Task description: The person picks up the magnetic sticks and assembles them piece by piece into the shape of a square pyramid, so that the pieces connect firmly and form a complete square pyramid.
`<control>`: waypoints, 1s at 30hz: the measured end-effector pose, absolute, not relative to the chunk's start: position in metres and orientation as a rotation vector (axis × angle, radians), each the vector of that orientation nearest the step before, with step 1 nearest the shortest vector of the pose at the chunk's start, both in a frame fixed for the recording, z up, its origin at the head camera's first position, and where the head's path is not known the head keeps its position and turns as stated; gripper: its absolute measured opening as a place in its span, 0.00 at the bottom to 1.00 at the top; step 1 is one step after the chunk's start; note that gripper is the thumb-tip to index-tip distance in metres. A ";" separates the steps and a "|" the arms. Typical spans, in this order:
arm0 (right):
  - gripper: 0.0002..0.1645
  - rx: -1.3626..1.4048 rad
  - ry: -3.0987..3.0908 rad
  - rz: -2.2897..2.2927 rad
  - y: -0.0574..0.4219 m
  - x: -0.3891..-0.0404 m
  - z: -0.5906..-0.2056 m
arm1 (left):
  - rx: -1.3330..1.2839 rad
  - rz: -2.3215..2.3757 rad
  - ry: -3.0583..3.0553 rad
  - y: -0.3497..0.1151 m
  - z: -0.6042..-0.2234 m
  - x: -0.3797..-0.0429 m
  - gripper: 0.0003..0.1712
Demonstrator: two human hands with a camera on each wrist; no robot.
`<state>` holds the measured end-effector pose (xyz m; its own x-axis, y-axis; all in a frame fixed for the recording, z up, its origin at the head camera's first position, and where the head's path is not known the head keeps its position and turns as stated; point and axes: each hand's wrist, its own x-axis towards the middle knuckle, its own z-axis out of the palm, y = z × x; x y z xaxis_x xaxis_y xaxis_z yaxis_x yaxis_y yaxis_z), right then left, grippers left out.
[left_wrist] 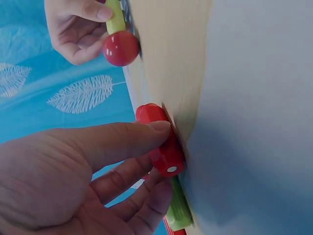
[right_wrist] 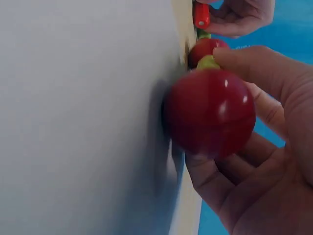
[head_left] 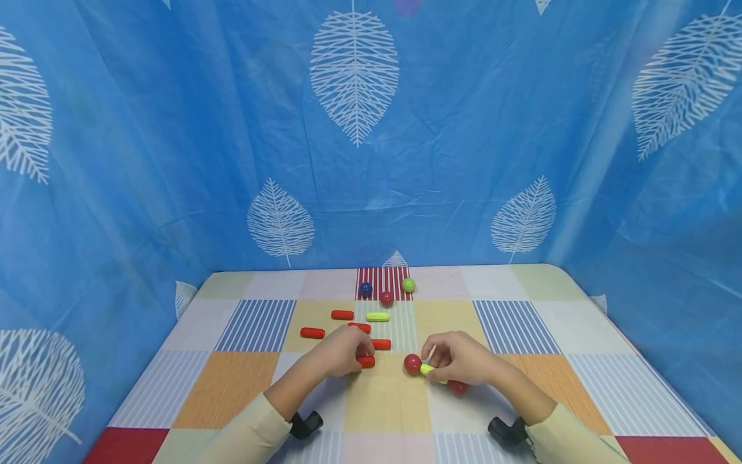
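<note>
My left hand (head_left: 346, 351) pinches a red rod (left_wrist: 164, 142) between thumb and fingers, low over the table; a small pale dot shows on the rod's near end. To its right, my right hand (head_left: 460, 357) grips a yellow-green rod (head_left: 426, 369) that has a red ball at each end. One red ball (head_left: 413, 364) points toward the left hand, and the other red ball (right_wrist: 210, 113) is large in the right wrist view. My right fingers hide the rod's middle. A green rod (left_wrist: 179, 208) lies just past the left fingertips.
Several red rods (head_left: 313, 333) and a yellow-green rod (head_left: 378, 317) lie beyond the left hand. Farther back sit a blue ball (head_left: 366, 289), another red ball (head_left: 386, 298) and a green ball (head_left: 408, 285). Blue leaf-print curtains (head_left: 417, 161) enclose the patchwork-covered table (head_left: 388, 406).
</note>
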<state>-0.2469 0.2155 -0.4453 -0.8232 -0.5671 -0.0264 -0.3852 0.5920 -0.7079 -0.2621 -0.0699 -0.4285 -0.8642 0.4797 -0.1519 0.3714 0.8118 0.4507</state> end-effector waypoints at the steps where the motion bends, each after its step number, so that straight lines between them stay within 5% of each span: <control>1: 0.13 -0.755 2.584 -1.059 0.217 -0.246 -0.446 | 0.665 0.605 2.738 -0.070 -0.429 -0.262 0.14; 12: 0.09 -0.439 2.530 -1.287 0.232 -0.235 -0.451 | 0.791 0.700 2.707 -0.064 -0.434 -0.268 0.13; 30: 0.22 -0.151 2.499 -1.381 0.231 -0.223 -0.451 | 0.872 0.806 2.652 -0.033 -0.442 -0.273 0.14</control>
